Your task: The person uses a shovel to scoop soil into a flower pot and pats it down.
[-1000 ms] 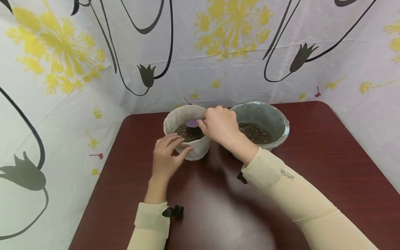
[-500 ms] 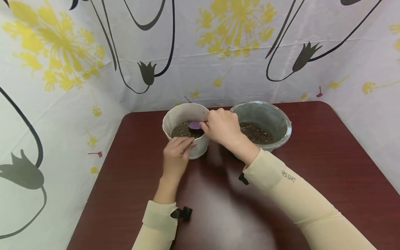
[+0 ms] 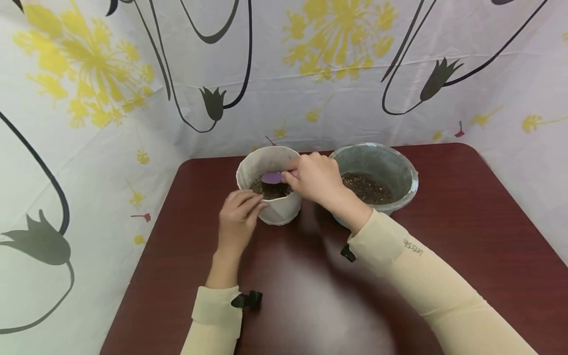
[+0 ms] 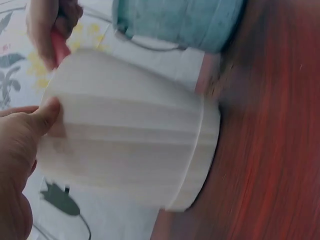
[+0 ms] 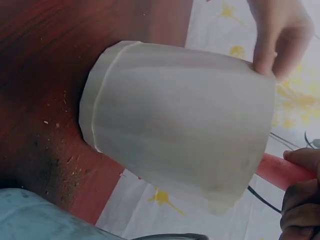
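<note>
A white flower pot (image 3: 280,212) stands on the table, holding dark soil (image 3: 277,191). My left hand (image 3: 237,217) pinches its near-left rim; in the left wrist view the thumb (image 4: 49,114) lies against the outer wall, with the fingers over the rim. My right hand (image 3: 317,178) grips a small trowel (image 3: 271,178) at the pot's right rim. Its purple blade reaches inside, just over the soil. The handle (image 5: 282,170) looks red in the right wrist view, where the pot wall hides the blade.
Right of the white pot stands a larger grey-green pot (image 3: 411,190) with soil (image 3: 366,188) low inside. Loose crumbs of soil (image 5: 67,172) lie on the dark red table (image 3: 466,222) between the pots. A patterned cloth (image 3: 275,59) hangs behind the table.
My left hand swung right along the white pot's near rim, then back left. The trowel blade has shifted left within the pot over the last half second.
</note>
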### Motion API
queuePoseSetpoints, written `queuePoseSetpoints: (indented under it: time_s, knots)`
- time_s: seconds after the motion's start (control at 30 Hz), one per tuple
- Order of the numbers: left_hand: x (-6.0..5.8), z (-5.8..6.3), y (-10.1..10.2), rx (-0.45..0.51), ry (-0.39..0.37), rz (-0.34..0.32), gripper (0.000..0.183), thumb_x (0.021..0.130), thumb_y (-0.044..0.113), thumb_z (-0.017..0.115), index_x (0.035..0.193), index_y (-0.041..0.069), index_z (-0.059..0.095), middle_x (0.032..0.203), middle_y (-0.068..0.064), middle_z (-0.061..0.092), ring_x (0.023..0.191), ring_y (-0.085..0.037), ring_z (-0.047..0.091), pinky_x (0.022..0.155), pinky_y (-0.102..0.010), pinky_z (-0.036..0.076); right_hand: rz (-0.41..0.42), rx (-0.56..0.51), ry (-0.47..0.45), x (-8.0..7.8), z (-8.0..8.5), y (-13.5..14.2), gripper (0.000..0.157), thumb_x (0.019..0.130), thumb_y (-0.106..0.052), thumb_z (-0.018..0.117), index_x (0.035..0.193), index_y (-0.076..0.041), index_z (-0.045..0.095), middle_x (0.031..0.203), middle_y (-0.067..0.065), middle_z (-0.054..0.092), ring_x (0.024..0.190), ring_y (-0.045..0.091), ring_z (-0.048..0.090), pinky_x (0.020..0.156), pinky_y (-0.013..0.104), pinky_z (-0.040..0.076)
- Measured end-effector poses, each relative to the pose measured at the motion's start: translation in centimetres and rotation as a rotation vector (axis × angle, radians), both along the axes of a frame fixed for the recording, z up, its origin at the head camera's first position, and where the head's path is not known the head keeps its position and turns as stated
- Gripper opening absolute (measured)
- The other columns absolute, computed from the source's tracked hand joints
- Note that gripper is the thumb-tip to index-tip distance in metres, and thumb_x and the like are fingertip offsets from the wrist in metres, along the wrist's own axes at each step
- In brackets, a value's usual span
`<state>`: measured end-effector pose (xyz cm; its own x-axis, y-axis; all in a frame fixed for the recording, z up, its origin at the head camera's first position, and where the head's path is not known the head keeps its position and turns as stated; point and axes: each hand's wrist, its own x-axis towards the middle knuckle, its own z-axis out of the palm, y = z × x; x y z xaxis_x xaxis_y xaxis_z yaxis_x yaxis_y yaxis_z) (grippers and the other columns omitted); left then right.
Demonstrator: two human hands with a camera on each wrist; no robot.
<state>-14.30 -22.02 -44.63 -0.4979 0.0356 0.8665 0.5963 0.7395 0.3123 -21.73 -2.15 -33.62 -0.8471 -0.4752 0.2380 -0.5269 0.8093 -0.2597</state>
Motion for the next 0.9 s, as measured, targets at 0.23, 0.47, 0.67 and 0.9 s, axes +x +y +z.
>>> queuePoseSetpoints:
  time_s: [0.23,0.47,0.67,0.9]
  knots:
    - [-0.6,-0.3,1.7,-0.003,0.004,0.033,0.020,0.079,0.014,0.085,0.092,-0.001,0.081,0.087,-0.009,0.073,0.086,-0.028,0.064,0.079,-0.035,0.054,0.012,0.025,0.012,-0.4,-0.8,-0.2,0.020,0.094,-0.042,0.070,0.084,-0.028,0.081,0.071,0.003,0.068,0.059,0.027,0.062,0.046,0.040,0.049]
    - [-0.9,-0.6,1.9,-0.018,0.006,0.062,0.022,0.079,0.018,0.087,0.092,0.002,0.081,0.089,-0.007,0.073,0.089,-0.029,0.064,0.076,-0.043,0.049,0.061,-0.054,0.047,-0.4,-0.7,1.5,0.021,0.096,-0.046,0.066,0.101,-0.031,0.081,0.088,0.006,0.075,0.074,0.033,0.069,0.055,0.049,0.053]
    - [-0.8,-0.2,1.0,-0.039,-0.027,0.035,0.033,0.080,0.025,0.088,0.105,0.005,0.078,0.107,-0.010,0.073,0.104,-0.032,0.064,0.084,-0.049,0.046,0.056,-0.231,0.083,0.4,1.3,5.9,0.028,0.095,-0.043,0.069,0.109,-0.023,0.081,0.101,0.004,0.078,0.090,0.031,0.073,0.068,0.051,0.055]
    - [-0.3,0.1,-1.3,-0.036,-0.040,0.068,0.037,0.078,0.023,0.089,0.107,0.003,0.076,0.115,-0.016,0.069,0.115,-0.035,0.061,0.089,-0.053,0.043,0.012,-0.319,0.138,0.9,3.0,12.8,0.024,0.094,-0.032,0.072,0.106,-0.014,0.082,0.096,0.008,0.078,0.088,0.033,0.074,0.067,0.048,0.053]
